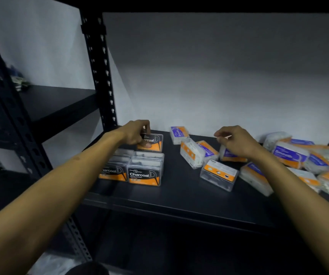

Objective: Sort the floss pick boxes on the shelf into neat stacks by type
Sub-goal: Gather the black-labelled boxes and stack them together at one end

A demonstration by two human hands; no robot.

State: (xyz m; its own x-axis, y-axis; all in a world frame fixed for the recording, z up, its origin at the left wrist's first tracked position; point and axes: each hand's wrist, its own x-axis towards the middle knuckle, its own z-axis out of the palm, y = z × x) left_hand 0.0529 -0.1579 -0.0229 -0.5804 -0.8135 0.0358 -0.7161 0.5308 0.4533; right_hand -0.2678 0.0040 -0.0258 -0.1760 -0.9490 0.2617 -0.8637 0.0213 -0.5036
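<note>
Your left hand [137,133] grips a Charcoal box [150,142] at far left, behind two neat Charcoal stacks [133,167] | your right hand [236,142] curled over a Smooth box [231,155], grip unclear | Smooth pile [298,161] on shelf [179,191] right unsorted.

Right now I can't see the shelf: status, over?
Left hand grips a Charcoal box at the rear. Right hand over the loose Smooth boxes, hold unclear. Two Charcoal boxes lined up in front.
</note>
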